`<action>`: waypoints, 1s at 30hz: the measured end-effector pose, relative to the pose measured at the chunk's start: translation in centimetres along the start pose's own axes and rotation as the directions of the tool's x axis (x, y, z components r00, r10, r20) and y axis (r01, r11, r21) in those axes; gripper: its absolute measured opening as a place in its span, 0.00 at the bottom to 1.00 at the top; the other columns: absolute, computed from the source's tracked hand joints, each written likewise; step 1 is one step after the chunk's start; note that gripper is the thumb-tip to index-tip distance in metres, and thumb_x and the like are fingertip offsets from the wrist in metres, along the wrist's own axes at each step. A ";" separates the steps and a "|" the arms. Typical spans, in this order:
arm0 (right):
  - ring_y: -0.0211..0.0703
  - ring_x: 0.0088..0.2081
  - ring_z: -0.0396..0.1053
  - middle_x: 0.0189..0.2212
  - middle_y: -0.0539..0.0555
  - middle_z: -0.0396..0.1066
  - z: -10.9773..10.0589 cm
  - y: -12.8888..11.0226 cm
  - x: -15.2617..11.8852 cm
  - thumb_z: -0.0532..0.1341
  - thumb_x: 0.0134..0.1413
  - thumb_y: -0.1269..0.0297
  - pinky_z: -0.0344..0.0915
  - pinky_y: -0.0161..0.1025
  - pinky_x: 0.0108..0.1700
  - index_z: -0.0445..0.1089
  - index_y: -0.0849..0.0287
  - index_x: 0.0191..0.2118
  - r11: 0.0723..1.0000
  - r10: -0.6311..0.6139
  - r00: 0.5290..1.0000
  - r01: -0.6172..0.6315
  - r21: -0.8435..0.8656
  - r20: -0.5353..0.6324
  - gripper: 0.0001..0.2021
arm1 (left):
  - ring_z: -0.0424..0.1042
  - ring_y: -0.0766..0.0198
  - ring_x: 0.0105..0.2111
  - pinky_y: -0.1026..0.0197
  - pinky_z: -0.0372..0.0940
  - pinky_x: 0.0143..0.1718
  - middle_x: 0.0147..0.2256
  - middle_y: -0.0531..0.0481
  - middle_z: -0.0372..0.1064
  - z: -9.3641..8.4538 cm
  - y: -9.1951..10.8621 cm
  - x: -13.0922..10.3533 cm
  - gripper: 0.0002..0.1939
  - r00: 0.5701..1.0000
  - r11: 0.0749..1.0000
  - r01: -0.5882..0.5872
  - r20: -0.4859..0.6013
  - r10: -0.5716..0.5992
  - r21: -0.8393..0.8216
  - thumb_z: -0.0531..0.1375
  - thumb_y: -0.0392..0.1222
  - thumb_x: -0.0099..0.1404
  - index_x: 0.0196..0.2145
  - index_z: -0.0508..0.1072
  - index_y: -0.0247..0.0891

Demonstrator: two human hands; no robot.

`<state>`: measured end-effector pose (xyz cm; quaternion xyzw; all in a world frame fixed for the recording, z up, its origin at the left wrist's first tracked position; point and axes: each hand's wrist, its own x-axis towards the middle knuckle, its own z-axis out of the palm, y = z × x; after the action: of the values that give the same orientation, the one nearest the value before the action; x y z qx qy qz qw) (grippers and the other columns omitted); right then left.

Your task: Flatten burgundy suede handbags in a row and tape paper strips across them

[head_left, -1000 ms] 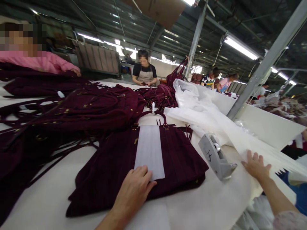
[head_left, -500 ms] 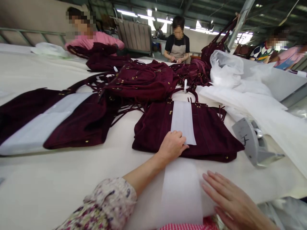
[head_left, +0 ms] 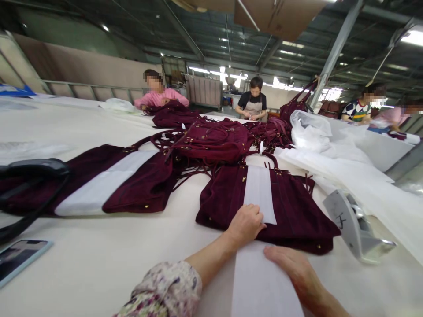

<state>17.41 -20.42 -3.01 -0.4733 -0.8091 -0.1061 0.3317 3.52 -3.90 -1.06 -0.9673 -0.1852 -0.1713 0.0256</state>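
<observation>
A burgundy handbag (head_left: 224, 198) lies flat on the white table, its handles pointing away from me. A white paper strip (head_left: 257, 189) runs down its middle. The same or another white length (head_left: 261, 281) extends from under the bag's near edge towards me. My left hand (head_left: 247, 224) is closed at that edge, fingers curled over the bag and the strip's end. To its right, my right hand (head_left: 295, 268) lies flattened along the near paper's right side, fingers stretched out.
Left lie a second burgundy bag (head_left: 142, 185) with a paper band, a phone (head_left: 23, 259) and a black-handled object (head_left: 36, 169). More burgundy bags (head_left: 218, 143) are piled behind. Right stand a grey metal dispenser (head_left: 346, 224) and white sheets (head_left: 330, 176). Several people work beyond.
My right hand has moved left and forward onto the near paper. My left hand stays at the bag's edge. The view has tilted up and turned left, bringing in the phone and black-handled object.
</observation>
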 end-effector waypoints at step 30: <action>0.39 0.48 0.72 0.40 0.51 0.76 1.1 2.5 1.6 0.47 0.67 0.66 0.58 0.44 0.62 0.71 0.54 0.43 0.986 -0.087 0.996 0.087 -0.143 0.010 0.15 | 0.67 0.57 0.38 0.56 0.63 0.39 0.34 0.46 0.67 -0.2 -0.3 -0.8 0.10 0.995 0.998 -0.020 0.097 0.026 -0.064 0.56 0.45 0.66 0.31 0.70 0.36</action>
<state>18.52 -17.40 -3.15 -0.4602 -0.8201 -0.1772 0.2903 2.64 -3.90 -1.12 -0.9770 -0.1695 -0.1289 -0.0120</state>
